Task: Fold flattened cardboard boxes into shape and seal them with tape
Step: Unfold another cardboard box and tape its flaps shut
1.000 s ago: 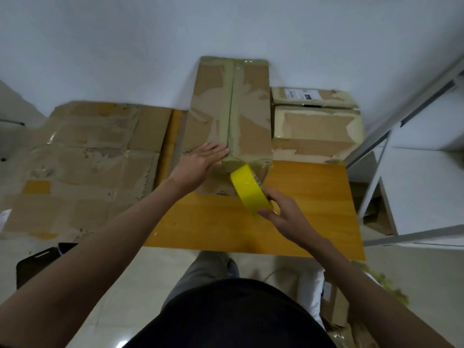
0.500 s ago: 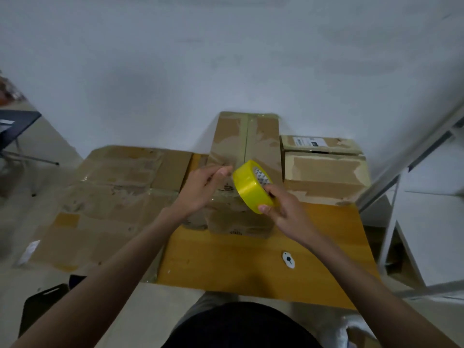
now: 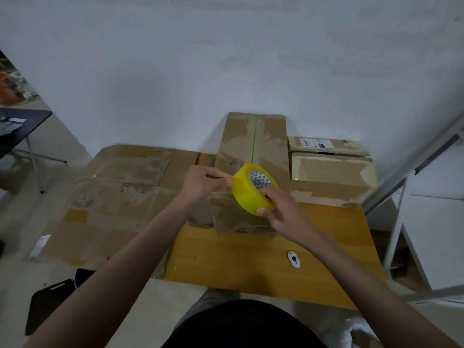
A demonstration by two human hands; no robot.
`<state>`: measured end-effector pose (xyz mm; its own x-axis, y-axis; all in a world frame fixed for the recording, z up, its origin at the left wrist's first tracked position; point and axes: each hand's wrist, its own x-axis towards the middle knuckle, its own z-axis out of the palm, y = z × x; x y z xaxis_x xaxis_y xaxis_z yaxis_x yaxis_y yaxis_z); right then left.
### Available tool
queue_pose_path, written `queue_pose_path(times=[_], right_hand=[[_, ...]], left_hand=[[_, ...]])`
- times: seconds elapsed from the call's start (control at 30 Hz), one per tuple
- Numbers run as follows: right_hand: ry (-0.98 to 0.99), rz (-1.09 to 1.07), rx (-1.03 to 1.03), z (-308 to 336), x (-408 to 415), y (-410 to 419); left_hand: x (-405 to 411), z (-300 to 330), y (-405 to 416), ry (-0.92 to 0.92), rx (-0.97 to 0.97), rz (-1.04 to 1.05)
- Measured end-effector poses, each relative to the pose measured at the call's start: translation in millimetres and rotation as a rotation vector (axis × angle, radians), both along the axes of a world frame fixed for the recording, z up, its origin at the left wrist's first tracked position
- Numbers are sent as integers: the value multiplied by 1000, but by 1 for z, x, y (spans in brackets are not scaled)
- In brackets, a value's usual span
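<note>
Both hands on the yellow tape roll [image 3: 247, 190] above the closed cardboard box [image 3: 253, 156]: right hand [image 3: 281, 209] gripping, left hand [image 3: 204, 183] pinching its edge.

no legible text; white label [image 3: 312, 142] and box [image 3: 241, 222] print both blurred

Single head-worn wide-angle view, facing forward and down, close above wooden table [image 3: 251, 259]

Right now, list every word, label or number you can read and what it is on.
No text can be read.
White shipping label on the right-hand box: too small.
Dark print on the front box: blurred.
Tape roll core: pattern only.
</note>
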<state>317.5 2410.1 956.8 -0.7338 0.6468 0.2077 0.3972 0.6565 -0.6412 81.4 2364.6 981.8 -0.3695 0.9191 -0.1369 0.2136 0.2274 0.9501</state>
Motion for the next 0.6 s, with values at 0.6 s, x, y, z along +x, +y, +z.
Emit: queue_pose_path(times=[0.6], right_hand=[[-70, -111, 41, 27, -7, -30]], left_hand=[[24, 0, -21, -101, 144, 151]])
